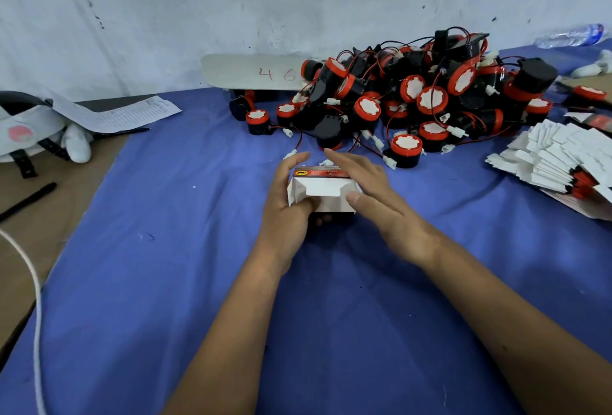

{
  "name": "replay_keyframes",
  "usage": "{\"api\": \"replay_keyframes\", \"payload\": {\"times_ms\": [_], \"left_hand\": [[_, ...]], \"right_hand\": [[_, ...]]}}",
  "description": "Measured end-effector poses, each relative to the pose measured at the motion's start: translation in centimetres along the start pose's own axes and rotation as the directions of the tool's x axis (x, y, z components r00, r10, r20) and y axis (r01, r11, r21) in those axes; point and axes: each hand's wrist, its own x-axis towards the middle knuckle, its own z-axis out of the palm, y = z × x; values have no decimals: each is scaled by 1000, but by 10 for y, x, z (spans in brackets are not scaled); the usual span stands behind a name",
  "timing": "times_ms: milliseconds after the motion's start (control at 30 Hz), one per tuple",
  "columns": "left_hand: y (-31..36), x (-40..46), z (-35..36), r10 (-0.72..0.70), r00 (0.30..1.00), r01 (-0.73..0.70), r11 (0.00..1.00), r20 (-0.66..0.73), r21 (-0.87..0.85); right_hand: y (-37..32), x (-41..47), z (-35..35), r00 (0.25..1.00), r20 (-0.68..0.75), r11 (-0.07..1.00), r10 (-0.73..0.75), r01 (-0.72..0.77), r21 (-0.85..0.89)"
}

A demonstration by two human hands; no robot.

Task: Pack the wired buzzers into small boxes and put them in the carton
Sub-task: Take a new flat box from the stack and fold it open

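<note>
While a blue cloth (165,265) covers the table, your left hand (286,202) grips a box (323,189); your right hand (371,189) lies flat on it.

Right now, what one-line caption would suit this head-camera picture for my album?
Left hand grips a small white cardboard box, right hand flat on it, before a black-and-red wired buzzer pile.

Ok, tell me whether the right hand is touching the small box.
Touching. The head view shows the right hand with straight fingers laid across the top of the small box and its thumb against the near flap, while the left hand grips the other side.
</note>
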Motion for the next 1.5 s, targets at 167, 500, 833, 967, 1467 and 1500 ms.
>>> {"api": "replay_keyframes", "payload": {"times_ms": [167, 500, 833, 967, 1467, 1500], "left_hand": [[5, -3, 0, 1, 1000, -1, 1000, 16, -30], [13, -10, 1, 35, 979, -34, 999, 201, -11], [19, -9, 0, -100, 943, 135, 987, 318, -91], [17, -8, -2, -47, 976, 59, 997, 214, -53], [8, -1, -8, 109, 994, -108, 981, 4, 162], [9, -1, -9, 105, 994, -104, 982, 0, 160]], "right_hand": [[3, 4, 1, 999, -24, 999, -32, 31, -36], [11, 10, -3, 941, -335, 997, -46, 23, -71], [10, 9, -8, 957, -290, 997, 29, -47, -55], [3, 7, -8, 984, -173, 999, 41, -45, -19], [-2, 4, -4, 998, -58, 998, -7, 3, -67], [-2, 4, -4, 998, -68, 999, -7, 4, -42]]}}
